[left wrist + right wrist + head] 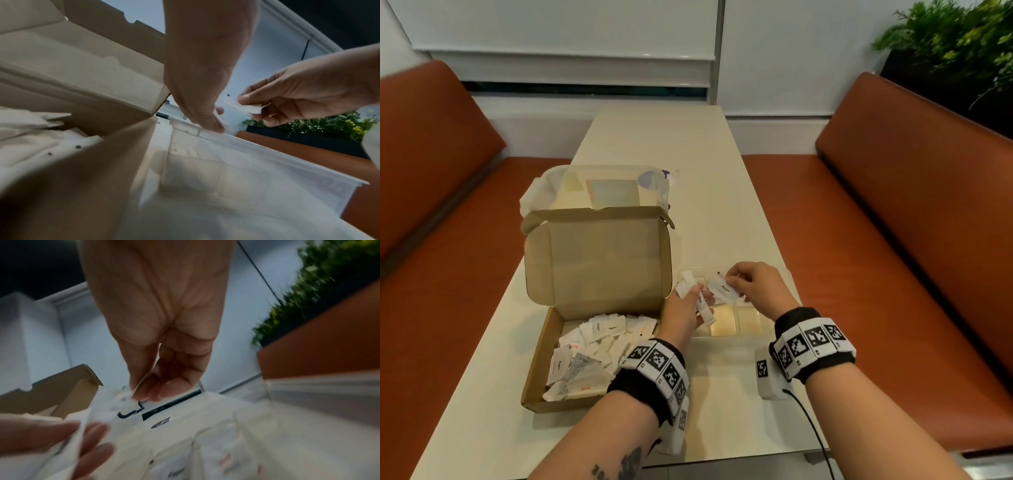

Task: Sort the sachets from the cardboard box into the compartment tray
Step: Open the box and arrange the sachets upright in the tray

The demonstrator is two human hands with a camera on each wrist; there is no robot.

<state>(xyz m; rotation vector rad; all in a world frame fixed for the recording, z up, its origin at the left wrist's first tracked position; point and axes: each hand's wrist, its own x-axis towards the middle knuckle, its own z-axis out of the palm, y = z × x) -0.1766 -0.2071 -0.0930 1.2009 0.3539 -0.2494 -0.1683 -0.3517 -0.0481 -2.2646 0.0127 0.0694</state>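
Just right of the open brown cardboard box (571, 342), the left hand (683, 313) grips white paper sachets (697, 298). The right hand (760, 287) pinches a white pepper sachet (722, 290) above the clear plastic compartment tray (750, 323). Bare cream bench (722, 205) stretches beyond the box.

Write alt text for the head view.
Over a clear tray, the left hand holds several sachets while the right hand pinches a pepper sachet. An open cardboard box of sachets sits left of the tray on a pale table.

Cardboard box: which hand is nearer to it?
Left. The left hand, holding sachets, is right beside the cardboard box at its right edge; the right hand is further right, over the clear tray.
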